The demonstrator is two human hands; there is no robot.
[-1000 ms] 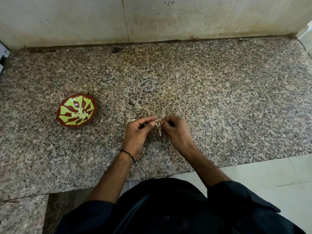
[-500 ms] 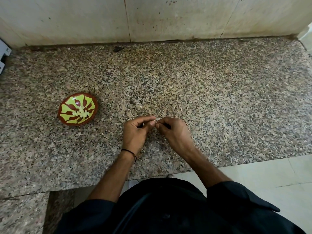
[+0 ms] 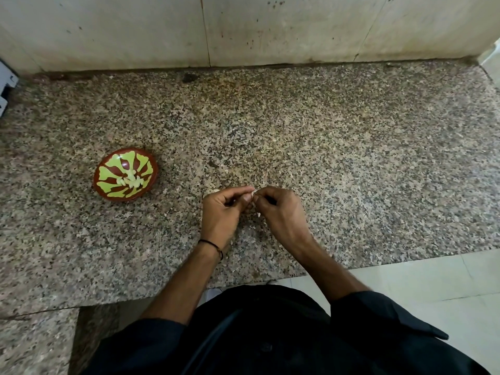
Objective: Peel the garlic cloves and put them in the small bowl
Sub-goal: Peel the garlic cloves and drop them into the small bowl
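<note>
Garlic clove: you hold a small pale clove (image 3: pixel 253 195) just below the middle of the frame, between the fingertips of both hands. Only a sliver of its whitish surface shows, so its peel cannot be judged.
Left hand: your left hand (image 3: pixel 222 212) is curled, thumb and forefinger pinching the clove from the left side; the other fingers fold into the palm.
Right hand: your right hand (image 3: pixel 282 213) is curled too, its fingertips nipping the same clove from the right, knuckles up.
Loose skin: a thin, papery white flake (image 3: pixel 259 214) shows just under your fingertips; whether it hangs from the clove or lies on the stone cannot be told.
Small bowl: the round, glossy small bowl (image 3: pixel 107 173) sits at centre left of the frame, well apart from your hands. It has a red-brown glaze with lime-green petal stripes fanning from the middle.
Peeled cloves: a little heap of smooth, cream-coloured cloves (image 3: pixel 131 180) lies in the bottom of the bowl.
Counter: the counter (image 3: pixel 351 158) is a polished granite slab, speckled brown, grey and black, filling the middle band of the frame.
Wristband: a thin black cord (image 3: pixel 213 244) circles your left wrist.
Sleeves: dark cloth sleeves (image 3: pixel 378 318) are pushed up your forearms at the bottom of the frame.
Wall: a pale, flat-panelled wall (image 3: pixel 270 28), flecked with dark spots, runs along the top.
Floor: smooth, light tiles (image 3: pixel 433 280) show at lower right.
</note>
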